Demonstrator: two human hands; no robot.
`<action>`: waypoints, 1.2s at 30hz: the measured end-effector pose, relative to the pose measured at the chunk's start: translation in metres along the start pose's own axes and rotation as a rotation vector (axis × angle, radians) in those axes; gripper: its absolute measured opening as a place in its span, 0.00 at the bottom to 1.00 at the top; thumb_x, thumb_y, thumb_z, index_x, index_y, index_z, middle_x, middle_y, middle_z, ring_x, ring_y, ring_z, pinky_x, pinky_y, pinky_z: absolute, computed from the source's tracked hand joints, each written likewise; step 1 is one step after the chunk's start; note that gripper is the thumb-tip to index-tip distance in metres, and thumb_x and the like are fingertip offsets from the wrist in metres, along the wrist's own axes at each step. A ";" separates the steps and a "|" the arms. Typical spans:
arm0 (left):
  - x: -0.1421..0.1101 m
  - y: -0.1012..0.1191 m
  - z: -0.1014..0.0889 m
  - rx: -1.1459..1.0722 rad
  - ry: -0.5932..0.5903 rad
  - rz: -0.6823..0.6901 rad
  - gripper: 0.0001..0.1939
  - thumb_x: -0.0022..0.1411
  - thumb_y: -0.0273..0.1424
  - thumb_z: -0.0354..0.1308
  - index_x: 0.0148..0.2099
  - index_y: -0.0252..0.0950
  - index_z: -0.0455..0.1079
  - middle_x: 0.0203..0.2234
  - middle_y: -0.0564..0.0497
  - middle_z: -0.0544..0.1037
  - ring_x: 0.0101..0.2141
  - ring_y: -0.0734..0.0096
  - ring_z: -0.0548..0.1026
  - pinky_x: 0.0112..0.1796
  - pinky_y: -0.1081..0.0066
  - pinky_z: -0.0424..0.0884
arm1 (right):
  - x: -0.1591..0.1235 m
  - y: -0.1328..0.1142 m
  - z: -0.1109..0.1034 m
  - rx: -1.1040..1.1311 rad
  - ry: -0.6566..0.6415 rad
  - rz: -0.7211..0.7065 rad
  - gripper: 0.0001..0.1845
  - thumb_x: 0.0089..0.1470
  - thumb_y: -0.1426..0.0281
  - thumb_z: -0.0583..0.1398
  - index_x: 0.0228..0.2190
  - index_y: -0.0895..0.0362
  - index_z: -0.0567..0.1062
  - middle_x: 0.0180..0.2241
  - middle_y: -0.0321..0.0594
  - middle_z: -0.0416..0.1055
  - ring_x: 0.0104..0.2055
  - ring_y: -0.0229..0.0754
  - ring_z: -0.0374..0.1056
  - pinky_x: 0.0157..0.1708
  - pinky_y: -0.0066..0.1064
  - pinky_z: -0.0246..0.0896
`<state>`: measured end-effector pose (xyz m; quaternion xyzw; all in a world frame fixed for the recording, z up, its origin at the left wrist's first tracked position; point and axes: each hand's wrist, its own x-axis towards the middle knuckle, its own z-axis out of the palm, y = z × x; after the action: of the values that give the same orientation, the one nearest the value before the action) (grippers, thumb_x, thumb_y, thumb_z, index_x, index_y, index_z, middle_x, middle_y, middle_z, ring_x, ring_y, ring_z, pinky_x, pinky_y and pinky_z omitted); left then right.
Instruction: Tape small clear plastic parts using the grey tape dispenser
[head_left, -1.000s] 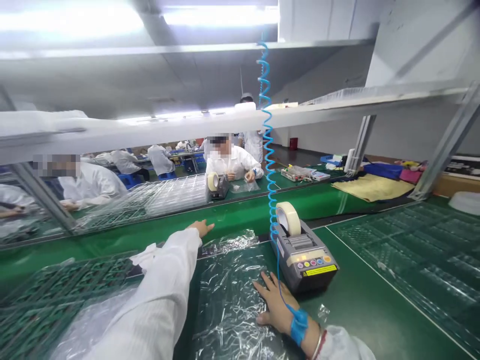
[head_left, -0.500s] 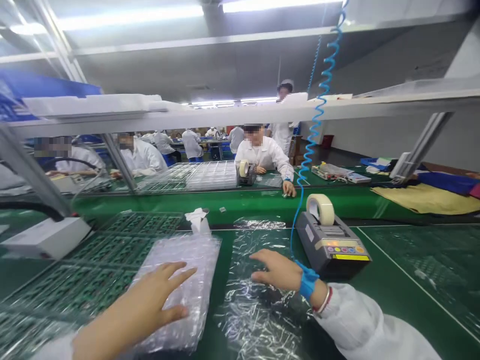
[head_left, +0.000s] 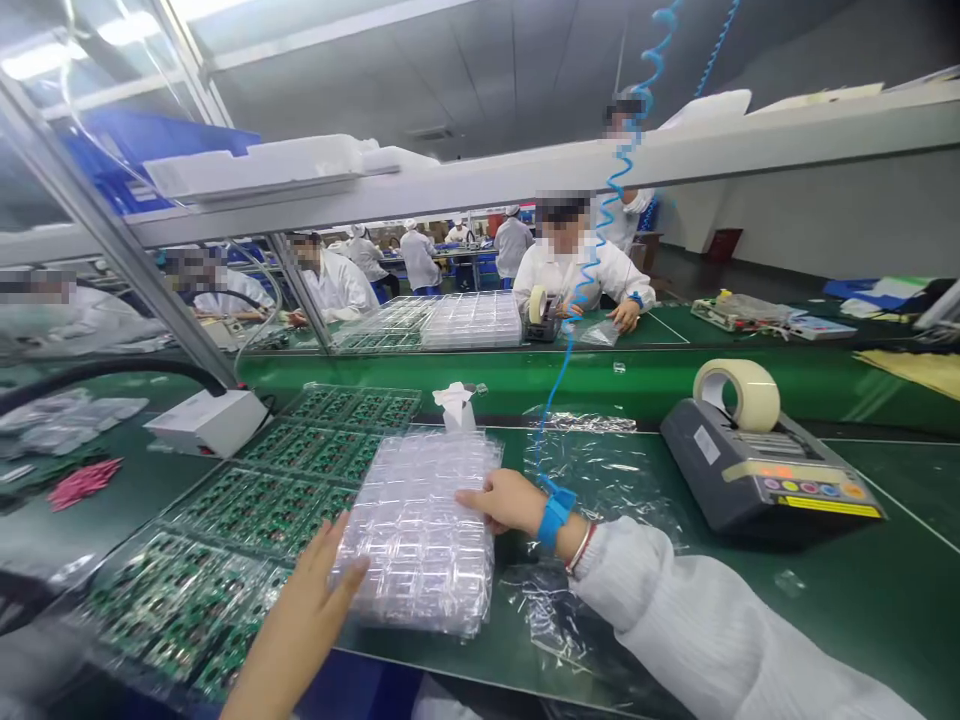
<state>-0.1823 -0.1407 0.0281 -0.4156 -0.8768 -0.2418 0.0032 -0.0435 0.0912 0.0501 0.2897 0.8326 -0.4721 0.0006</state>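
Observation:
A stack of clear plastic blister trays [head_left: 424, 530] with square pockets lies in front of me on the green table. My right hand [head_left: 506, 500] grips its right edge, thumb on top and the other fingers curled, partly hidden. Against the left edge rests my left hand [head_left: 319, 580], fingers stretched out and thumb apart over the corner. A blue strap [head_left: 556, 515] with a coiled cord goes round my right wrist. Left of the stack are trays filled with green circuit boards [head_left: 277, 480]. To its right, loose clear plastic film [head_left: 592, 480] lies crumpled on the table.
A tape dispenser [head_left: 772, 475] stands at the right. Behind the stack is a small white box with tissue [head_left: 456, 408]. A white box with a black hose [head_left: 206, 420] is at the left. Across the green belt [head_left: 465, 372] sits a co-worker [head_left: 562, 270]. A shelf [head_left: 480, 185] spans overhead.
My right hand has moved left from above the plastic film onto the tray stack's right edge. My left hand has shifted from over the stack to its left edge. The view has turned left.

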 end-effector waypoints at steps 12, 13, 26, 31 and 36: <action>-0.001 0.023 -0.007 -0.173 -0.027 -0.170 0.33 0.59 0.48 0.44 0.61 0.36 0.55 0.59 0.47 0.58 0.59 0.56 0.54 0.57 0.53 0.52 | -0.026 -0.017 -0.009 -0.047 0.162 0.007 0.16 0.47 0.57 0.58 0.21 0.56 0.63 0.21 0.41 0.67 0.27 0.47 0.68 0.28 0.37 0.62; -0.002 0.025 -0.008 -0.193 -0.021 -0.163 0.32 0.59 0.47 0.45 0.61 0.37 0.55 0.59 0.47 0.58 0.59 0.57 0.55 0.57 0.53 0.53 | -0.027 -0.019 -0.008 -0.056 0.210 -0.022 0.16 0.46 0.57 0.58 0.22 0.55 0.63 0.23 0.41 0.68 0.29 0.47 0.68 0.29 0.38 0.61; -0.020 0.072 -0.033 -0.433 0.167 -0.124 0.31 0.54 0.50 0.52 0.59 0.52 0.54 0.58 0.54 0.60 0.52 0.45 0.66 0.47 0.46 0.68 | -0.067 -0.016 -0.040 0.948 0.110 -0.432 0.17 0.49 0.66 0.60 0.37 0.51 0.57 0.44 0.39 0.67 0.36 0.40 0.71 0.21 0.29 0.70; -0.026 0.105 -0.012 -0.797 -0.128 0.175 0.35 0.55 0.49 0.53 0.62 0.55 0.46 0.63 0.57 0.48 0.56 0.49 0.60 0.51 0.54 0.67 | -0.114 0.010 -0.118 0.615 0.485 -0.563 0.13 0.51 0.68 0.59 0.39 0.50 0.62 0.41 0.38 0.72 0.32 0.41 0.73 0.19 0.29 0.68; -0.024 0.144 0.034 -1.004 -0.585 0.283 0.35 0.59 0.48 0.50 0.64 0.56 0.37 0.64 0.58 0.41 0.60 0.55 0.51 0.56 0.56 0.59 | -0.143 0.044 -0.147 -0.222 0.827 -0.459 0.14 0.50 0.68 0.60 0.42 0.49 0.70 0.39 0.38 0.74 0.36 0.45 0.71 0.29 0.35 0.68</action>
<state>-0.0547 -0.0656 0.0538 -0.5283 -0.5558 -0.4995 -0.4031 0.1372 0.1550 0.1358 0.2603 0.8507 -0.2139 -0.4036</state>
